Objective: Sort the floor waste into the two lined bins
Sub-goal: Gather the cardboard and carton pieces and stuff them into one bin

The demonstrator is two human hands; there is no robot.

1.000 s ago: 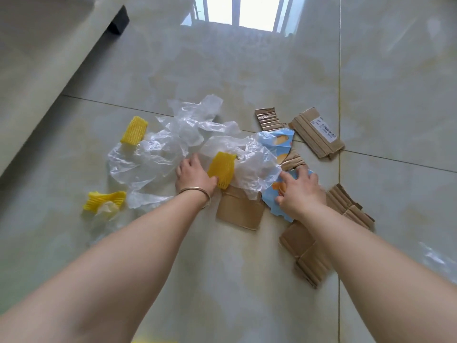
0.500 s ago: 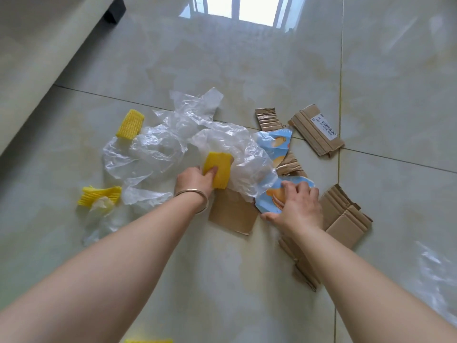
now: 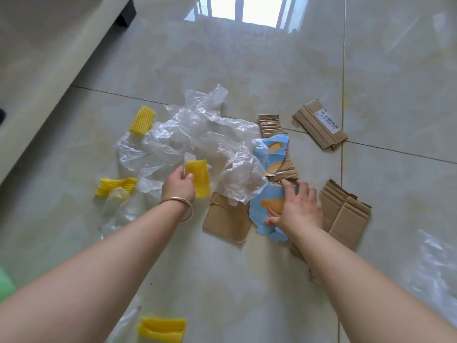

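- Step in hand: you are at the gathering stage. Your left hand [image 3: 179, 185] pinches a yellow ribbed foam fruit sleeve [image 3: 199, 178] between thumb and curled fingers, holding it up at the near edge of the crumpled clear plastic film [image 3: 195, 142].
- Your right hand [image 3: 295, 209] lies on a torn blue printed carton piece [image 3: 265, 209]; the thumb hooks under its near edge and the fingers [image 3: 288, 185] bend over its far edge, so it appears gripped though still lying on the glossy tiled floor [image 3: 222, 268].
- Next move, as a judgement: lift both pieces clear of the film and carry each to its own bin, foam apart from card.
- Remaining waste: further yellow foam sleeves lie far left [image 3: 143, 120], near left [image 3: 116, 186] and nearest you [image 3: 162, 329]; brown corrugated cardboard pieces lie beside the carton [image 3: 227, 219], right of your hand [image 3: 346, 211] and beyond, one labelled [image 3: 319, 127]; a second blue carton scrap [image 3: 272, 152] touches the film.
- Containers: neither lined bin is in view, so you cannot tell their contents.
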